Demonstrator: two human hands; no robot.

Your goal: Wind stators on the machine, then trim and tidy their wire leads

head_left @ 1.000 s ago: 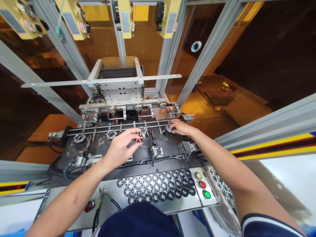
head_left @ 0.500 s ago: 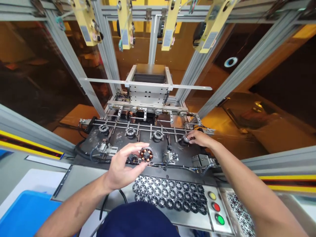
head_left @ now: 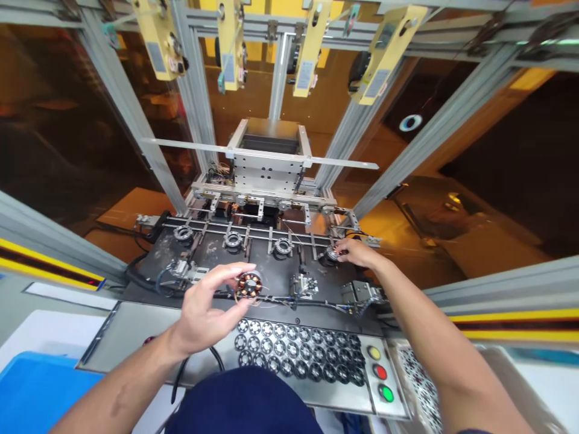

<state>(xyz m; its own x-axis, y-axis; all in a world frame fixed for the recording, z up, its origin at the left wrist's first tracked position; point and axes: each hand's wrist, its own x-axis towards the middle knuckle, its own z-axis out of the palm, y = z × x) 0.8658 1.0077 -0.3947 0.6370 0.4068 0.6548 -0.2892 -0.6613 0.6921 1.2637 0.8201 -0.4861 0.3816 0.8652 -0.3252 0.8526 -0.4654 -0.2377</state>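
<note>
Plainly, in the head view, the left hand [head_left: 203, 314] pinches one coil [head_left: 256, 282] between thumb and fingertips, spread just as wide as the coil, below and left of the frame's centre. The right hand [head_left: 357, 252], right of centre, has its fingertips bent at the rightmost holder [head_left: 330, 260]; whether they pinch anything, I cannot tell. Four holders span the middle. Lower down, cores [head_left: 306, 351] lie in three rows; three buttons [head_left: 379, 372] sit lower right; four yellow units [head_left: 307, 60] hang along the top.

Arms [head_left: 425, 316] forward, hands [head_left: 201, 314] apart
</note>
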